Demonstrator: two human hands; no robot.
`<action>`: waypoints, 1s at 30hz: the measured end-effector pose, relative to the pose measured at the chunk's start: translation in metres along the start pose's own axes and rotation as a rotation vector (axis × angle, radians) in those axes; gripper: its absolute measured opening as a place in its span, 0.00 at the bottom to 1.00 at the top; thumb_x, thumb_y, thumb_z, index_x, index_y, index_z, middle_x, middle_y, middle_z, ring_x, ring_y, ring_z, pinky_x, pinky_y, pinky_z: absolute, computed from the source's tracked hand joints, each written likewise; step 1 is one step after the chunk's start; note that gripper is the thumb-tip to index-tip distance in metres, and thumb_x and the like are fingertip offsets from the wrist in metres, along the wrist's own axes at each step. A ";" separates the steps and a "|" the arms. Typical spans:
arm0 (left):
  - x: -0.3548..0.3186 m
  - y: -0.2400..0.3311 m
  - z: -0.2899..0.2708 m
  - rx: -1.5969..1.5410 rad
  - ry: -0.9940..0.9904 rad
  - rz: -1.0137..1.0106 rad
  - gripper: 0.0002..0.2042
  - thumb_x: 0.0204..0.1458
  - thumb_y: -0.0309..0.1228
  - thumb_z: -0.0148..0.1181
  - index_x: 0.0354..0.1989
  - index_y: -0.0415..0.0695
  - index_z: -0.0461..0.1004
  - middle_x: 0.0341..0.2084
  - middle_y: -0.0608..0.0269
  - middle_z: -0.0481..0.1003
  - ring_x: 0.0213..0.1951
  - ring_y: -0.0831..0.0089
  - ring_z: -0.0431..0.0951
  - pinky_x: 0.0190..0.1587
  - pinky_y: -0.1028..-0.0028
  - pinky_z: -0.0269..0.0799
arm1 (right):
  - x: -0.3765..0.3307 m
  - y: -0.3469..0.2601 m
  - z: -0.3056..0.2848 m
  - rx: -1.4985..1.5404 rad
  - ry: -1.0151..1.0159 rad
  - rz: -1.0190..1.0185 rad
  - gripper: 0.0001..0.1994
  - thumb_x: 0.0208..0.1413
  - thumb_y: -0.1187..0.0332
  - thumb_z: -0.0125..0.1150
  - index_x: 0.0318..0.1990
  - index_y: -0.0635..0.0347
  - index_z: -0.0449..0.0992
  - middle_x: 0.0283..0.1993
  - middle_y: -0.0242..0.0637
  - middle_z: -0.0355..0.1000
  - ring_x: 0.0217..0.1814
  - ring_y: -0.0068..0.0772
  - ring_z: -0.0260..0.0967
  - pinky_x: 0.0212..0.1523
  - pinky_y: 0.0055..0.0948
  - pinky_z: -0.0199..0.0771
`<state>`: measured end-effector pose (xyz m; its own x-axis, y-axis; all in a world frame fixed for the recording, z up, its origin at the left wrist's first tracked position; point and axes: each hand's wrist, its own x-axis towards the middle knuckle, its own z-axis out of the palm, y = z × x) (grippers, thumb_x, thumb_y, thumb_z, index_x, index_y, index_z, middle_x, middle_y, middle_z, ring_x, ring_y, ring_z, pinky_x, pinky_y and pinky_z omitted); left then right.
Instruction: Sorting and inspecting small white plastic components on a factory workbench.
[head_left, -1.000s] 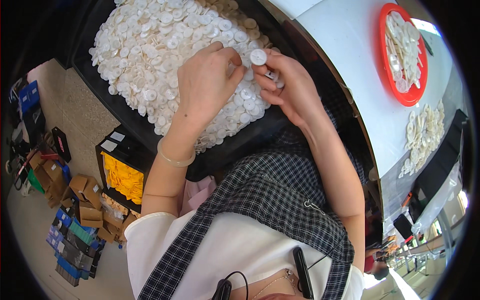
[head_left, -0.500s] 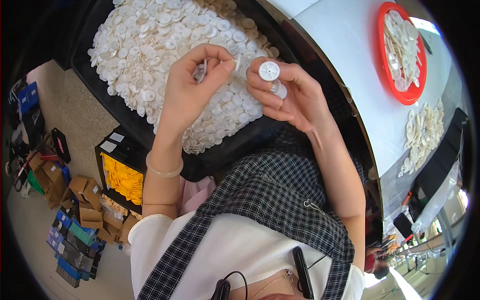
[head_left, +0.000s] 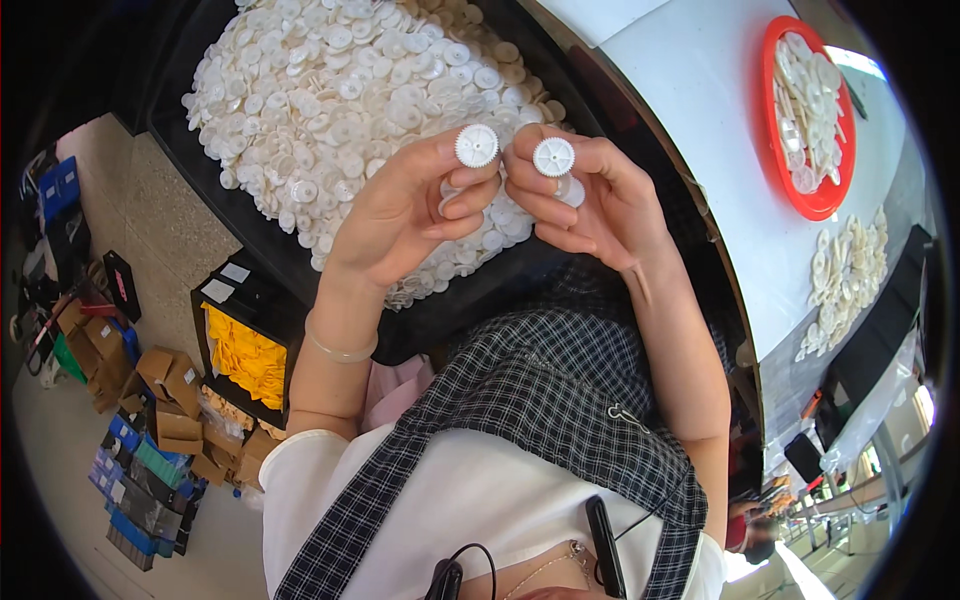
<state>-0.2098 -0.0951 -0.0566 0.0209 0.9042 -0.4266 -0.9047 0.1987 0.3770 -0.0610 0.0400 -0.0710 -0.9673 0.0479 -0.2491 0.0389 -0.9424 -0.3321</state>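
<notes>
My left hand (head_left: 402, 210) pinches a small white plastic gear (head_left: 477, 146) between thumb and forefinger, its toothed face turned toward me. Another pale disc is partly tucked under its curled fingers. Beside it, my right hand (head_left: 612, 200) grips a second white gear (head_left: 553, 157), also face-on, with a further pale disc (head_left: 572, 192) showing below it among the fingers. The two hands are close together at the fingertips. Beneath them lies a large heap of white gears (head_left: 330, 110) in a black container (head_left: 215, 195).
On the white table (head_left: 690, 110) at right stands a red tray (head_left: 848, 165) of white parts, with a loose pile of similar parts (head_left: 848, 275) nearer me. At left are a black crate (head_left: 203, 335) with yellow pieces (head_left: 245, 355), cardboard boxes (head_left: 170, 380) and stacked blue and grey items (head_left: 140, 490).
My left hand has moved right, close to my right hand, and now shows a gear face-on. My right hand has shifted slightly right and down, still holding its gear.
</notes>
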 end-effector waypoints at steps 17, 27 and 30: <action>0.002 0.002 -0.019 -0.084 -0.276 0.011 0.15 0.60 0.41 0.47 0.38 0.39 0.66 0.27 0.70 0.59 0.25 0.85 0.58 0.19 0.87 0.55 | -0.002 -0.007 0.004 -0.369 0.147 -0.189 0.15 0.63 0.59 0.38 0.36 0.62 0.66 0.32 0.37 0.67 0.23 0.20 0.61 0.21 0.18 0.63; 0.001 0.059 -0.039 0.208 -0.459 0.385 0.09 0.60 0.35 0.45 0.36 0.42 0.63 0.37 0.51 0.68 0.25 0.80 0.67 0.15 0.88 0.60 | 0.006 0.012 0.001 -1.894 0.679 -0.357 0.07 0.57 0.67 0.57 0.41 0.57 0.73 0.29 0.39 0.71 0.29 0.38 0.73 0.28 0.28 0.72; -0.001 0.061 -0.025 0.202 -0.306 0.433 0.11 0.59 0.34 0.45 0.44 0.39 0.64 0.38 0.53 0.67 0.29 0.79 0.66 0.16 0.87 0.60 | 0.025 0.009 0.002 -2.189 0.693 -0.394 0.07 0.55 0.71 0.56 0.40 0.60 0.72 0.31 0.43 0.73 0.31 0.42 0.75 0.29 0.33 0.75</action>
<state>-0.2760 -0.0935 -0.0534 -0.1848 0.9816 0.0483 -0.7593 -0.1738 0.6272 -0.0850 0.0323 -0.0783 -0.8123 0.5815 0.0452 0.5091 0.7447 -0.4315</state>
